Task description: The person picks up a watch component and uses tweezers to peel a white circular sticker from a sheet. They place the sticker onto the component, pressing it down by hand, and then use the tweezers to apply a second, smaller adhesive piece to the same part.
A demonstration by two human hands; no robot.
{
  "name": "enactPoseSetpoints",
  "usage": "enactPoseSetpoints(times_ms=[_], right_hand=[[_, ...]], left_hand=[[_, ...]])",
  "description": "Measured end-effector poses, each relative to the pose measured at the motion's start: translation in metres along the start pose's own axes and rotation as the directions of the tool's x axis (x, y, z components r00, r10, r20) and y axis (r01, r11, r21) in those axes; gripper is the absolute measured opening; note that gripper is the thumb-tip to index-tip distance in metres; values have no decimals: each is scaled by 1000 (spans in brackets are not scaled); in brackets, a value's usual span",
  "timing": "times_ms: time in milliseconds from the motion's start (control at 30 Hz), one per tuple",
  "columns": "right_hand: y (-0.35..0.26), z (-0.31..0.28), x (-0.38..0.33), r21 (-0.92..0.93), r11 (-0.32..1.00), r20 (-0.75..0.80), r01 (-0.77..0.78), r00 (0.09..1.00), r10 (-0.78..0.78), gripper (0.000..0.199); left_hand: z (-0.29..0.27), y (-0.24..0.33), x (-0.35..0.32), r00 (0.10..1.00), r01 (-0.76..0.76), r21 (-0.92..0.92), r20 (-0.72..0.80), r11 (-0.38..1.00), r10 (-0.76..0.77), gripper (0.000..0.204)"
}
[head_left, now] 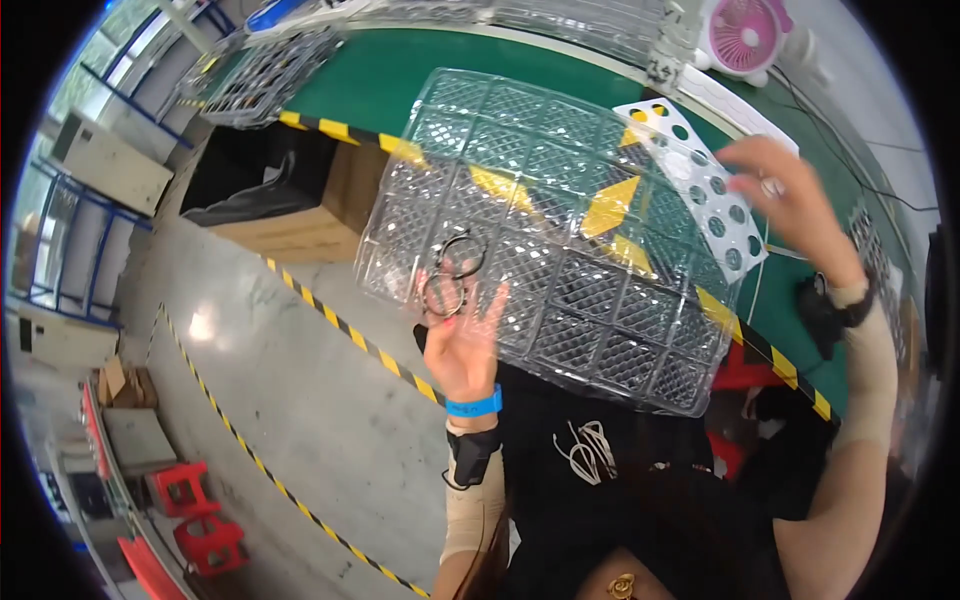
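A clear plastic tray [560,270], divided into square textured compartments, is held up tilted over the table's front edge. My left hand [465,350] grips its near left edge, with some fingers showing through the plastic. Two thin dark rings [460,257] show at the compartments by those fingers. At the tray's right side lies a white strip with round holes [700,185], some dark and some yellow. Beside the strip's far right edge, my right hand [790,200] is raised with its fingers curved and apart, slightly blurred. Something small and shiny shows at its fingers.
The green table [380,75] has a yellow-and-black taped edge. Stacked trays [270,75] sit at its far left, and a pink fan [742,35] at the far right with cables. A cardboard box with a black liner [290,225] stands on the floor; red stools [205,540] are at lower left.
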State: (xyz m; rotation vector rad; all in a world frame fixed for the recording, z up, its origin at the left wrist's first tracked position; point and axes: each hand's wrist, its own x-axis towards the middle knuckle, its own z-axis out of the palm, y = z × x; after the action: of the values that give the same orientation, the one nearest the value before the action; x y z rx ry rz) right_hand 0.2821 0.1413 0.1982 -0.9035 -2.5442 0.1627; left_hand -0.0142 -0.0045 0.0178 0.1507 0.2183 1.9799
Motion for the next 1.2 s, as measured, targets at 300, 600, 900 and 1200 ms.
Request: enactPoseSetpoints(times_ms=[300,600,900,1200], right_hand=[[-113,142,93,330,794,291,511,745,-600,27],[-132,152,100,372,733,243,570,702,-669,20],[-144,155,95,224,735,435,640,609,-663,19],[-133,79,117,741,638,487,-209,822,-295,17]], left_hand=[[13,2,-22,998,-48,25,-29,999,48,73],[15,4,-23,998,-65,23,4,998,65,76],[10,4,-28,998,-61,23,14,998,60,75],[11,23,-35,972,-229,-24,46,973,230,80]])
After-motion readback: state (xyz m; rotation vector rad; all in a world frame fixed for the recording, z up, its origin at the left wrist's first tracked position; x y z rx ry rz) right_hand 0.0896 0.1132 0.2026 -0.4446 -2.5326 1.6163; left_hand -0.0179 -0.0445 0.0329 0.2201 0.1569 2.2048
